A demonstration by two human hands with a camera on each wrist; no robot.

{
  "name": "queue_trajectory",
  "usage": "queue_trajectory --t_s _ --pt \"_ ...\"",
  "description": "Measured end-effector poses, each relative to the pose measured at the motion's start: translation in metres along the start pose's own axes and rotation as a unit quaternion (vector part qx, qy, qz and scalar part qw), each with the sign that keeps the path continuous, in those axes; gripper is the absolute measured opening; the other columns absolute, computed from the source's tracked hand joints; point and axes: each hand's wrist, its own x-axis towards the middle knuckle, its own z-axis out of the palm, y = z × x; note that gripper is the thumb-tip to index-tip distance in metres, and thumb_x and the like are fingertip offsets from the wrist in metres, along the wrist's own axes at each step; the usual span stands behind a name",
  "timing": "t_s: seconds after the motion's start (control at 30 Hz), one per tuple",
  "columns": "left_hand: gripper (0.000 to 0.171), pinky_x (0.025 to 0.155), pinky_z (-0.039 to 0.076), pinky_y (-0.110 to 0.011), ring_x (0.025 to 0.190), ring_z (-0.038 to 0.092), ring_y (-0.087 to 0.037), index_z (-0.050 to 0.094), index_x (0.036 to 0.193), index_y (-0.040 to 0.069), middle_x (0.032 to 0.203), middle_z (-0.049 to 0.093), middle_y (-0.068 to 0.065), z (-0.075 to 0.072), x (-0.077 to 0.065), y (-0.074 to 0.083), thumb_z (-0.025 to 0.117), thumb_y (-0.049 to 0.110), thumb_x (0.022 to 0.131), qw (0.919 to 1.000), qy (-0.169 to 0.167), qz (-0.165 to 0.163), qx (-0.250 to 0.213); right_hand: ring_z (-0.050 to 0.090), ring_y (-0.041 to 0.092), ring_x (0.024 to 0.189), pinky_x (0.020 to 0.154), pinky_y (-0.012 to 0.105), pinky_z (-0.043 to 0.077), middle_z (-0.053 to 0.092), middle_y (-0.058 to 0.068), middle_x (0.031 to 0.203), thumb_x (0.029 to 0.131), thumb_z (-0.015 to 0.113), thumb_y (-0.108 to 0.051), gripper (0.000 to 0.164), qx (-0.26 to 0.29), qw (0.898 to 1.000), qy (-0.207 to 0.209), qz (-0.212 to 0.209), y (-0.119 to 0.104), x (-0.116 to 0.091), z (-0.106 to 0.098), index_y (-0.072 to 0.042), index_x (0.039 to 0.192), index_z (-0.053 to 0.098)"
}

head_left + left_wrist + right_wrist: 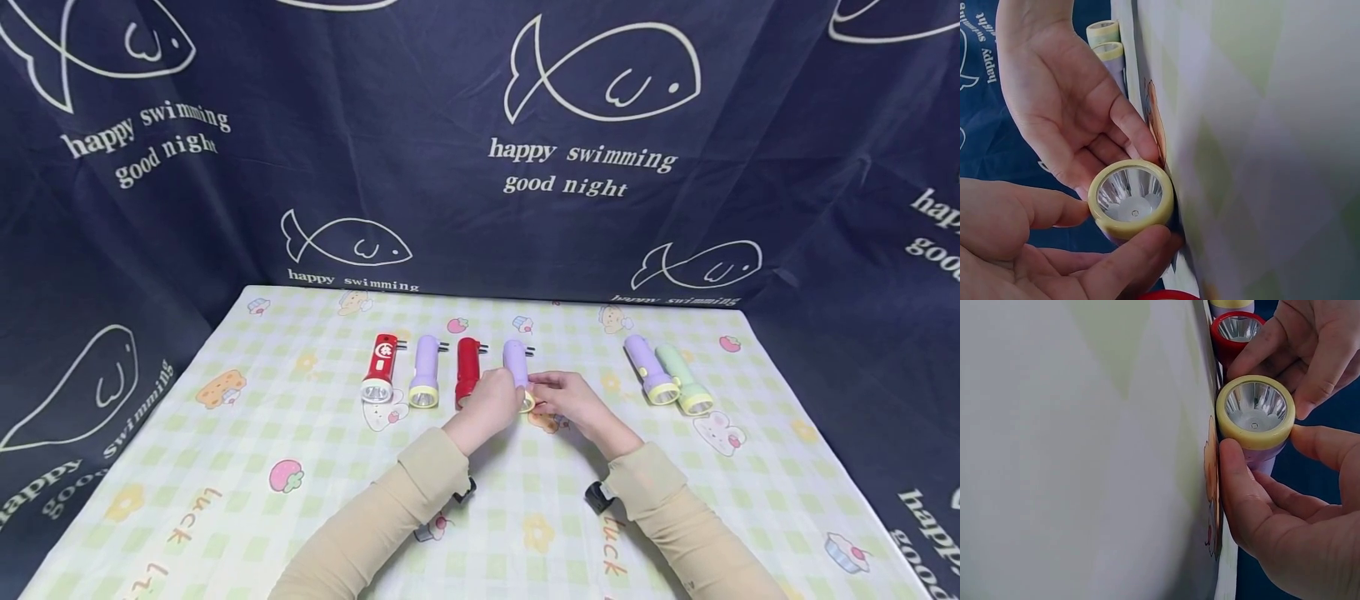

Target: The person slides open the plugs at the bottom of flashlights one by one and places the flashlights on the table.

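Observation:
A purple flashlight [515, 358] with a yellow head ring lies on the table between both hands, lens toward the person. My left hand [493, 398] grips its head from the left; in the left wrist view the thumb and fingers [1138, 253] press opposite sides of the yellow ring. From the other side my right hand [567, 402] pinches the same flashlight, its thumb and index finger at the ring in the right wrist view [1255, 415]. Two metal prongs stick out near its tail. Just left of it lies a red flashlight [467, 362], its head partly hidden behind the left hand.
Farther left in the row lie another purple flashlight [426, 362] and a red one with a white head [382, 367]. To the right, a purple flashlight [643, 362] and a green one [678, 373] lie slanted side by side. A checked cloth [225, 467] covers the table; a dark curtain hangs behind.

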Motion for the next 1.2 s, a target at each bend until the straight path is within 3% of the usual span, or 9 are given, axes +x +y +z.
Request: queue_trajectory --t_s 0.33,0.53,0.7,0.83,1.03,1.2 --pt "0.028 0.046 0.043 -0.028 0.054 0.054 -0.018 0.062 0.092 -0.003 0.069 0.057 -0.008 -0.004 0.0 0.001 0.06 0.025 0.092 0.9999 -0.004 0.004 -0.009 0.068 0.03 0.088 0.082 0.037 0.056 0.061 0.03 0.113 0.093 0.055 -0.011 0.046 0.0 1.0 -0.001 -0.005 0.001 -0.001 -0.004 0.017 0.128 0.044" --pt "0.026 0.043 0.04 -0.023 0.05 0.051 -0.016 0.061 0.081 0.0 0.061 0.054 -0.006 -0.009 -0.001 0.003 0.06 0.024 0.092 0.9984 0.019 0.052 -0.003 0.067 0.031 0.09 0.083 0.038 0.055 0.065 0.023 0.105 0.092 0.054 -0.007 0.043 0.011 1.0 0.001 -0.011 -0.003 -0.004 -0.011 0.017 0.127 0.045" --pt "0.026 0.041 0.039 -0.022 0.047 0.05 -0.015 0.058 0.075 0.003 0.056 0.05 -0.004 -0.014 -0.003 0.007 0.058 0.022 0.093 0.996 0.032 0.083 -0.01 0.065 0.033 0.095 0.085 0.039 0.054 0.06 0.031 0.112 0.092 0.054 -0.006 0.044 -0.009 1.0 -0.003 -0.006 -0.007 -0.007 -0.021 0.018 0.128 0.044" --pt "0.022 0.04 0.039 -0.021 0.045 0.05 -0.014 0.054 0.081 0.004 0.056 0.049 -0.003 -0.02 -0.004 0.012 0.057 0.023 0.093 0.9953 0.034 0.091 -0.005 0.065 0.033 0.096 0.086 0.038 0.054 0.056 0.035 0.116 0.092 0.054 -0.006 0.046 -0.03 0.999 -0.014 0.004 -0.011 -0.01 -0.03 0.017 0.129 0.042" --pt "0.025 0.053 0.047 -0.023 0.058 0.055 -0.016 0.06 0.092 -0.001 0.072 0.058 -0.007 -0.027 -0.001 0.024 0.059 0.025 0.092 0.9948 0.041 0.093 -0.009 0.065 0.035 0.095 0.085 0.036 0.054 0.055 0.034 0.118 0.092 0.056 -0.01 0.048 -0.081 0.997 -0.005 0.006 -0.021 -0.015 -0.049 0.016 0.13 0.042" --pt "0.035 0.074 0.055 -0.03 0.084 0.066 -0.022 0.062 0.107 -0.003 0.096 0.067 -0.012 -0.03 0.0 0.034 0.058 0.029 0.092 0.9949 0.043 0.092 0.005 0.066 0.03 0.093 0.084 0.035 0.054 0.054 0.035 0.121 0.093 0.055 -0.012 0.049 -0.11 0.994 0.004 -0.004 -0.03 -0.018 -0.063 0.016 0.131 0.041"
